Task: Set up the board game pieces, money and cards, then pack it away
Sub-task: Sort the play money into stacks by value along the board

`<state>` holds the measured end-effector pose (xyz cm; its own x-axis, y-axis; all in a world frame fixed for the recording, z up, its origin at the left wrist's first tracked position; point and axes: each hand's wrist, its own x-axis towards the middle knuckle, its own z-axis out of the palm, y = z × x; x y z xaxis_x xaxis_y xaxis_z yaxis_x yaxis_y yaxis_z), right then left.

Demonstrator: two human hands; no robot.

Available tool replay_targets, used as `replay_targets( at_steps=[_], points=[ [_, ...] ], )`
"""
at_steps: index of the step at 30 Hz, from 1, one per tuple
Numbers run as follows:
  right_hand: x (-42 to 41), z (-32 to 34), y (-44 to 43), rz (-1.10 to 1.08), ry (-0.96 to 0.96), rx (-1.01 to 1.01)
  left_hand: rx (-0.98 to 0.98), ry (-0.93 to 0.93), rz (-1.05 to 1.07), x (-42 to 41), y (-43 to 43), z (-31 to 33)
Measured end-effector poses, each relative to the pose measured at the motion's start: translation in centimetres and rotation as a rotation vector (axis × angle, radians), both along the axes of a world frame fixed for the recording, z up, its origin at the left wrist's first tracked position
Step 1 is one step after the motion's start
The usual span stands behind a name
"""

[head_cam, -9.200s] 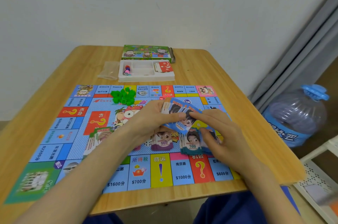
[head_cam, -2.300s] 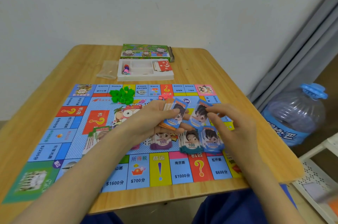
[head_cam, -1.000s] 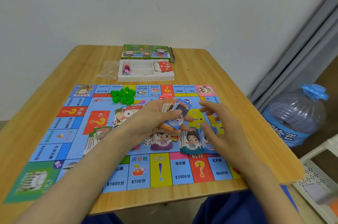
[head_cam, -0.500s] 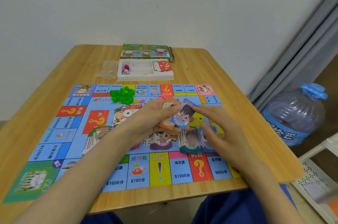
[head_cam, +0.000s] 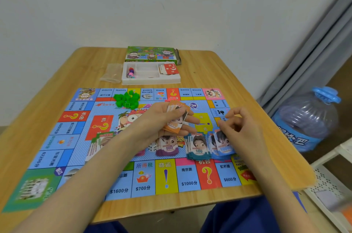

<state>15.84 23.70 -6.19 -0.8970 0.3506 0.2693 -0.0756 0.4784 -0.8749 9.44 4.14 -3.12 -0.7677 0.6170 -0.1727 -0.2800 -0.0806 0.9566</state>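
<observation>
1. Two hands hover over the game board [head_cam: 80, 133], which covers most of a wooden table [head_cam: 209, 72] set against a white wall.
2. Left hand [head_cam: 159, 120] grips a fan of orange notes [head_cam: 173, 126]; right hand [head_cam: 242, 131], loosely curled with nothing visible in it, is above the blue note pile [head_cam: 223, 148].
3. Bare wood runs along the table's right edge; a water jug [head_cam: 308, 118] and grey curtain [head_cam: 323, 46] stand just beyond.
</observation>
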Motion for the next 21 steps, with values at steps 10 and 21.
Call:
replay_targets(
  at_steps=[10,21],
  points=[
    [-0.2,-1.0,0.2,0.050,-0.125,0.464,0.047,-0.001,0.018,-0.2,0.1,-0.2],
    [-0.5,2.0,-1.3,0.069,0.296,0.484,0.237,-0.076,0.032,-0.4,0.1,0.0]
  ],
)
